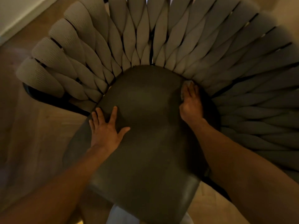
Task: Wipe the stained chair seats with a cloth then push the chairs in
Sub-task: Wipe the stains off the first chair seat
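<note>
Seat (145, 143) fills the middle of my view, a dark smooth cushion sitting just under me, its rounded back edge tucked against the fan of woven straps that makes the chair back (161, 38). I see no stain on it in this dim light, so I cannot say which patches are done.

My right hand (191, 104) is at the back right of the seat, where cushion meets straps, fingers curled over a small pale cloth (187, 82) of which only a scrap shows past the fingertips. My left hand (105, 130) lies flat on the left side of the seat, fingers spread and straight, holding nothing, bracing the chair.

I judge I am mid-wipe, working the seam. To do this well I would keep the left palm pressing down so the chair does not slide, press the cloth firmly into the crease where dirt is likely to gather, then draw it toward me in overlapping strokes across the whole cushion, not just the rim. Refolding the cloth to a clean face would avoid smearing. The straps are textured and could snag it, so I would stay on the cushion.

Wooden floor (40, 126) shows to the left and below. Pushing in is not yet begun.
</note>
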